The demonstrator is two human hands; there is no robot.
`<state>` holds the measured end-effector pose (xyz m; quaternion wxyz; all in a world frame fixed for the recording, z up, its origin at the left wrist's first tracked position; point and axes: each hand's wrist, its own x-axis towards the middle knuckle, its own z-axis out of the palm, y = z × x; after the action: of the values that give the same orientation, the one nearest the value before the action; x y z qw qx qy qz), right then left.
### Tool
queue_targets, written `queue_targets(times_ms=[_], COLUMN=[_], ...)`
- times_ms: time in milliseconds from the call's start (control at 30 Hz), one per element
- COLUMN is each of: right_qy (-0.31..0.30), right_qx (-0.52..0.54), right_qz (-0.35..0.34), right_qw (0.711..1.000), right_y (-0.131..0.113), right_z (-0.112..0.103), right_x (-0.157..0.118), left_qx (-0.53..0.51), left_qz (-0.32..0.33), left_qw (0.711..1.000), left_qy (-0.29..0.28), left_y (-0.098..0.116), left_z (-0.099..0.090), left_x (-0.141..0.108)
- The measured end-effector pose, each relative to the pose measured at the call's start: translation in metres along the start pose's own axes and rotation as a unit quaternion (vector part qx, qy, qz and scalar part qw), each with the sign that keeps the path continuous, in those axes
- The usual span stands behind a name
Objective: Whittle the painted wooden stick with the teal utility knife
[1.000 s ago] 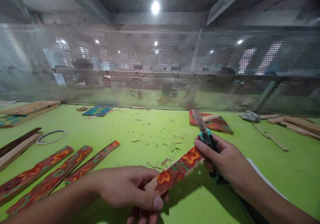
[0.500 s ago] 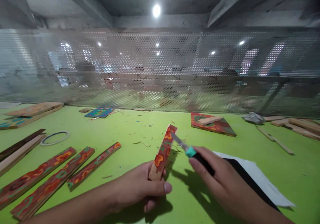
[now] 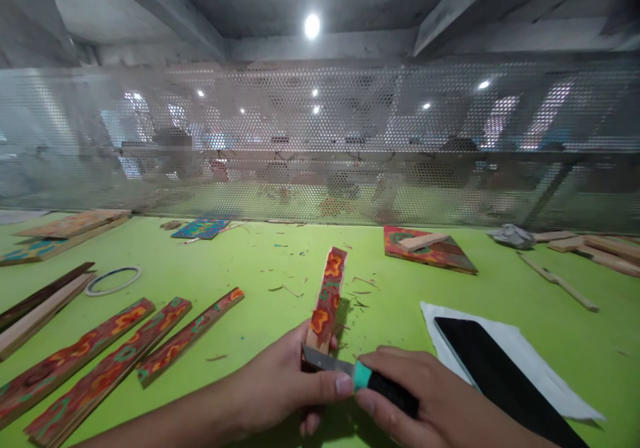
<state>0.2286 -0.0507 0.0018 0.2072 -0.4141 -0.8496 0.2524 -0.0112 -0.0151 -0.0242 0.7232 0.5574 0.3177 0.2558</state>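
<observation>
My left hand (image 3: 295, 381) grips the lower end of a painted wooden strip (image 3: 330, 288), tilted upward, with red, orange and green patterns on its face. In my right hand (image 3: 420, 395) is a utility knife (image 3: 383, 385) with a black and teal handle. Its blade lies across the lower part of the strip, close above my left thumb. Thin shavings (image 3: 363, 285) are scattered on the green table (image 3: 270, 255) beyond the strip.
Several painted strips (image 3: 110, 381) lie at left, near a tape roll (image 3: 114, 280). A black flat slab (image 3: 505, 368) rests on white paper (image 3: 540, 355) at right. Behind are a painted board (image 3: 435, 261), wood pieces (image 3: 610, 251) and a perforated metal screen (image 3: 320, 141).
The knife blade has moved from the strip's far end down to its lower end, near my left thumb. My right hand has come closer to my left, and the strip stands a little steeper.
</observation>
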Motion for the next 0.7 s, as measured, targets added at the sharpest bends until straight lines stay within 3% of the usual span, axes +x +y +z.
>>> queue_targets(times_ms=[267, 467, 700], right_qy=[-0.011, -0.006, 0.011], right_qx=[0.012, 0.008, -0.033], right_qz=[0.015, 0.011, -0.014], right_qw=[1.000, 1.000, 0.999], right_y=[-0.003, -0.002, 0.002], right_z=[-0.002, -0.002, 0.000], right_x=[0.005, 0.009, 0.003], left_qx=[-0.028, -0.029, 0.061], left_qz=[0.006, 0.040, 0.098], left_qw=[0.999, 0.998, 0.989], left_qy=[0.043, 0.035, 0.088], left_y=[0.005, -0.004, -0.002], left_z=[0.006, 0.008, 0.011], left_x=[-0.004, -0.002, -0.004])
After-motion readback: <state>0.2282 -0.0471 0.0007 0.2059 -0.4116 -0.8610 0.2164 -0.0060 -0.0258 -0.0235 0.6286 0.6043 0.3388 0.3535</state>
